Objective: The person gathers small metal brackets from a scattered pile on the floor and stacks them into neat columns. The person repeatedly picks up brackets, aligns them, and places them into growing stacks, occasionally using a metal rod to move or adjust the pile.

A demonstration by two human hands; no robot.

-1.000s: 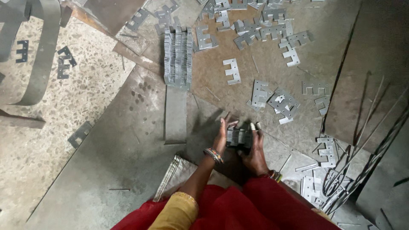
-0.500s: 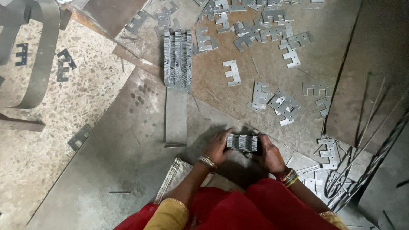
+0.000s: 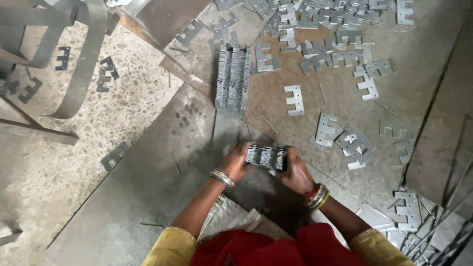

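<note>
Between my two hands is a short stack of thin E-shaped metal plates, pressed edge-on just above the floor. My left hand closes on the stack's left end and my right hand on its right end. Bangles ring both wrists. A longer row of the same plates stands packed on edge on a metal sheet ahead of me. Loose E-shaped plates lie flat beyond my hands.
Many more loose plates are scattered at the top, and several lie to the right. Large metal sheets cover the speckled floor. A curved metal strip stands at the left. Wires and scrap lie at the lower right.
My hands have spread apart along the stack and turned it sideways, so that it now lies between both palms. The view has shifted slightly.
</note>
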